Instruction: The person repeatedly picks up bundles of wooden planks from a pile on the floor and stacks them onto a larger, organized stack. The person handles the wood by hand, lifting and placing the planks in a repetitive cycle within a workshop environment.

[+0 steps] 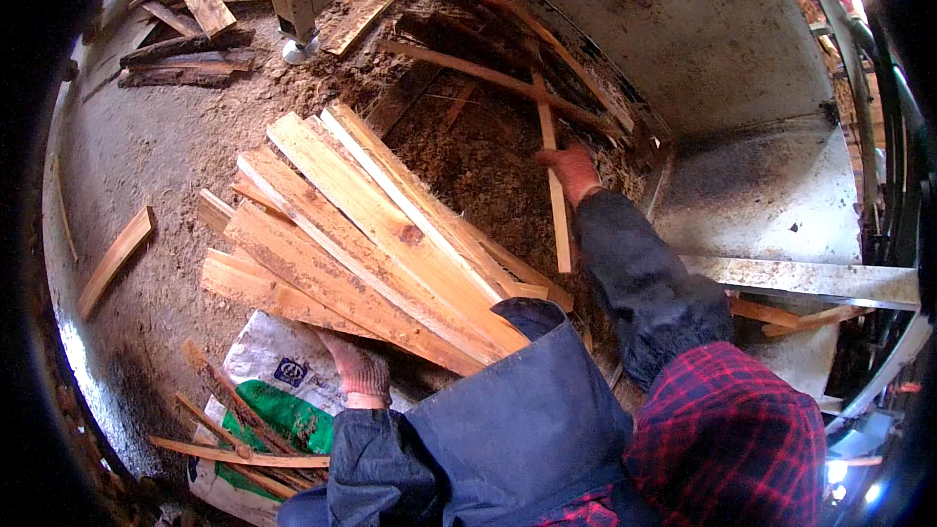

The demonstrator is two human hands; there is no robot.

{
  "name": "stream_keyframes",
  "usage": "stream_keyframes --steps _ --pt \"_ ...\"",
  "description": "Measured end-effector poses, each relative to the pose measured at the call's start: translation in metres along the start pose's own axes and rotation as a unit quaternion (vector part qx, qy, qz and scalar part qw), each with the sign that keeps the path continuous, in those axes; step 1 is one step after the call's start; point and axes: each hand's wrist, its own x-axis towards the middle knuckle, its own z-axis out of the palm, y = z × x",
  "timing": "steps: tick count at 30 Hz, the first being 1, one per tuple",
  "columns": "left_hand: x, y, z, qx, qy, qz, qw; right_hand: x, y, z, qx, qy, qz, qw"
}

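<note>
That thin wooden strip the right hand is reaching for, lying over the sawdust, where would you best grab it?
Probably at its far end, where the right hand already rests. The thin strip lies lengthwise away from the person, loose on the sawdust pile, its near end running in beside the stack of boards. Coming from above and closing across its narrow width looks easiest, then lifting that end first.

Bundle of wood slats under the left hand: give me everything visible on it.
The bundle of wood slats is a loose stack of long, thin, pale rough-sawn strips, some splintered at the ends, lying roughly parallel on a diagonal from upper left to lower right. It sits over the sawdust-covered floor. The gloved left hand supports its lower edge from beneath, and its lower right end rests against the person's dark apron. The gloved right hand is apart from it, on a separate thin strip.
</note>
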Motion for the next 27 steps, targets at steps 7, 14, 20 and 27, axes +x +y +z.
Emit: stream_keyframes --steps 7,14,20,27 --pt "0.008 0.006 -0.035 0.1 -0.156 -0.047 0.982 -0.117 -0.084 -0.036 0.461 -0.008 0.136 0.877" --pt "0.004 -0.001 -0.031 0.066 -0.078 -0.013 0.995 -0.162 -0.112 -0.012 0.166 -0.152 -0.068 0.972" --pt "0.001 -0.016 0.004 -0.007 -0.018 0.012 1.0 -0.07 -0.106 -0.021 -0.193 0.024 -0.098 0.976" --pt "-0.007 -0.009 -0.011 -0.238 0.103 -0.027 0.965 0.038 -0.104 -0.018 -0.185 -0.035 -0.098 0.977"
